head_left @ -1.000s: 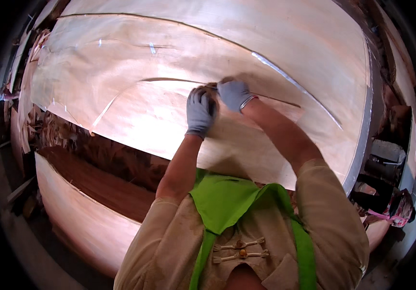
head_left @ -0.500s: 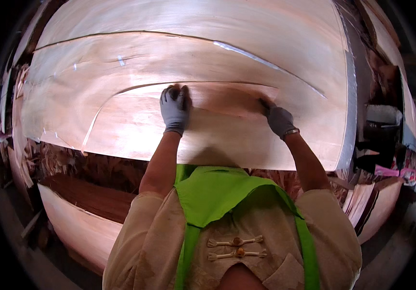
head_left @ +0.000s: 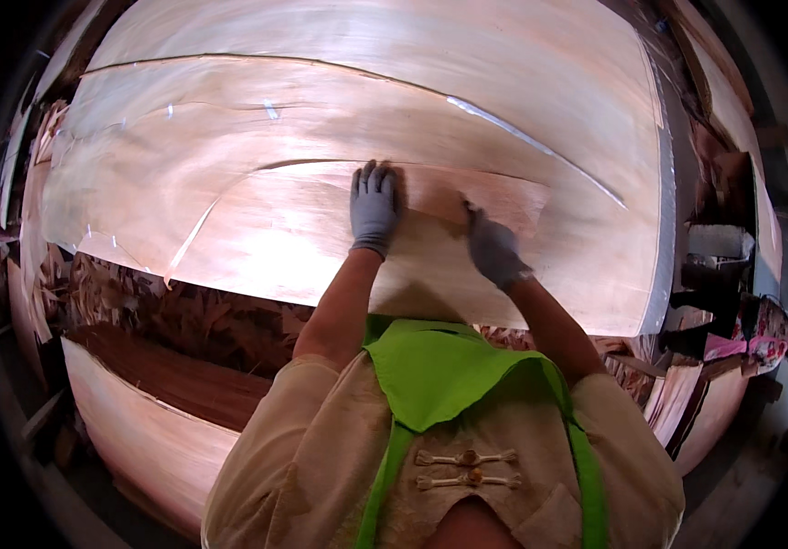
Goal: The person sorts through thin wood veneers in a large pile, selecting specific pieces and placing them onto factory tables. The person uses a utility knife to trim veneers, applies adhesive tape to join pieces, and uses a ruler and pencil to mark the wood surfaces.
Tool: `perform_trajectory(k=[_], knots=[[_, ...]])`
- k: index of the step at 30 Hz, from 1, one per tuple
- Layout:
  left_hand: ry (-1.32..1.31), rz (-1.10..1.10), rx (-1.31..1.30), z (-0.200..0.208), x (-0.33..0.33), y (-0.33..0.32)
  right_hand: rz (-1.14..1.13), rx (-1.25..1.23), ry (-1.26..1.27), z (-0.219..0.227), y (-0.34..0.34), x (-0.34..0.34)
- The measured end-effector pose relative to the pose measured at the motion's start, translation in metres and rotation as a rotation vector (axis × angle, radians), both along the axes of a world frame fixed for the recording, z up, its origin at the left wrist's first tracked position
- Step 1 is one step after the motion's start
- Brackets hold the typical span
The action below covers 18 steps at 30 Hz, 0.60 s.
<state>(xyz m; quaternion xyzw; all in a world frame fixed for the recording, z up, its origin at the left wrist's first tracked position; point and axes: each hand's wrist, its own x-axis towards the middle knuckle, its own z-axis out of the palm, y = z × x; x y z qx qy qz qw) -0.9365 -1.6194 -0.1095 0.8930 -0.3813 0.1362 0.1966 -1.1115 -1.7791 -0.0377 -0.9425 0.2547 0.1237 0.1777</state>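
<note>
The left hand (head_left: 374,209), covered by a grey fabric glove, is being held open, palm down, with its extended fingers resting on a broad, pale, smooth sheet of wood veneer (head_left: 586,274). To the right of the left hand and slightly nearer the body, the right hand (head_left: 496,249), in a matching grey glove, is being held low over the same sheet with its fingers curled inward. A dark, narrow tip is being shown at these fingers, but whether a tool is being gripped cannot be told.

Between the hands, and reaching past the right one, a reddish-tan area of veneer (head_left: 517,197) is being bordered on its far side by a thin, curved, dark edge, at which the left fingertips are lying. Left of the left hand, a narrow, pale, ribbon-like strip (head_left: 191,236) is running toward the sheet's near edge. Beyond both hands, the sheet is being crossed by a long, dark, curved seam (head_left: 311,61), with a slim whitish strip (head_left: 540,147) lying along its right part. Nearer than the left hand and to its left, torn brown veneer scraps (head_left: 220,311) are being seen below the sheet.
</note>
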Motion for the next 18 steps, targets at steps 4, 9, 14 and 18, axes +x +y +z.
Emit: perform_trajectory(k=[4, 9, 14, 18], knots=[[0.088, 0.018, -0.134, 0.005, -0.001, 0.005, 0.155, -0.057, -0.098, -0.006, 0.048, 0.107], [0.062, 0.024, -0.104, 0.012, -0.001, 0.001, 0.208, -0.195, 0.060, -0.023, 0.051, 0.147], [0.156, 0.009, -0.201, 0.021, -0.002, 0.000, 0.214, -0.266, 0.064, -0.017, 0.047, 0.101], [0.196, -0.109, -0.148, 0.018, -0.012, -0.016, 0.198, -0.160, -0.068, -0.032, 0.041, 0.087]])
